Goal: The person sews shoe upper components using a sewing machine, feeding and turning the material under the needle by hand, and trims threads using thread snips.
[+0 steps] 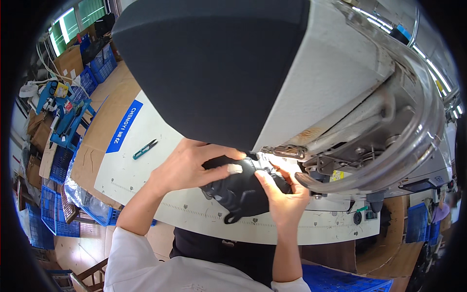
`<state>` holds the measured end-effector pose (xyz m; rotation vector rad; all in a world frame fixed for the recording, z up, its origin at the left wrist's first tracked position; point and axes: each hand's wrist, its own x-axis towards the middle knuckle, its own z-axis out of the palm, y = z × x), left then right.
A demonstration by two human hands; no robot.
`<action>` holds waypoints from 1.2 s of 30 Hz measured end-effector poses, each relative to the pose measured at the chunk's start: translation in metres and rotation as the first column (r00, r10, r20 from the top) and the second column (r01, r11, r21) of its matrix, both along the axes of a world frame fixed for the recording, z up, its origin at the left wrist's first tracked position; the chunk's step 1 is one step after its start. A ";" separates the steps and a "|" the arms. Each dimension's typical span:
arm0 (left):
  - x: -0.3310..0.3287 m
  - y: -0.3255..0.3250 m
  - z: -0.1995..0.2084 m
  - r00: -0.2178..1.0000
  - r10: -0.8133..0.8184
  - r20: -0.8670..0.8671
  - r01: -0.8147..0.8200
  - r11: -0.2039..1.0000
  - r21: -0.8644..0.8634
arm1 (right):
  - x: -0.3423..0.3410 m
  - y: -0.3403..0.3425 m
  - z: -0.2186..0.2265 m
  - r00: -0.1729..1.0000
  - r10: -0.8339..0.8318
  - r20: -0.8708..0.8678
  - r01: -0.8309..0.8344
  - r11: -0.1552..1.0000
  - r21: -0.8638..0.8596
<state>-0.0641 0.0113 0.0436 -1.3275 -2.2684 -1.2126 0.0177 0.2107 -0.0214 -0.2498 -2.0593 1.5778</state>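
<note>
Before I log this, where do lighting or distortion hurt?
Head view: glare under the sewing machine washes out detail by the right hand; head view: the white table bows, picture corners go black; head view: the black fabric folds blend together.

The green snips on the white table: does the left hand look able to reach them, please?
Probably yes: the snips lie on the white table to the left of the left hand, with nothing visible between them, though that hand would first need to leave the black fabric.
</note>
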 end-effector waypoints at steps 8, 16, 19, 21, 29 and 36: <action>0.046 0.003 -0.028 0.964 0.101 -0.246 -0.121 0.990 -0.070 | 0.010 -0.033 0.014 0.994 -0.104 -0.032 0.105 0.994 0.021; 0.047 0.016 -0.096 0.910 0.131 -0.394 -0.268 0.911 -0.314 | 0.005 -0.001 -0.011 0.957 -0.156 -0.243 0.216 0.945 0.244; 0.045 0.019 -0.090 0.936 0.143 -0.322 -0.219 0.951 -0.216 | -0.035 0.043 -0.041 0.990 0.133 0.057 -0.136 0.990 0.049; 0.041 0.024 -0.086 0.957 0.092 -0.274 -0.125 0.986 -0.106 | -0.065 0.081 -0.079 0.875 0.453 0.170 -0.393 0.871 -0.296; 0.023 0.017 -0.089 0.970 0.044 -0.240 -0.055 0.998 -0.039 | -0.045 0.027 -0.040 0.909 0.283 -0.308 -0.418 0.619 -0.665; 0.003 0.009 -0.085 0.986 -0.024 -0.167 0.037 0.997 0.070 | -0.055 0.004 -0.046 0.962 0.024 -0.271 -0.168 0.835 -0.524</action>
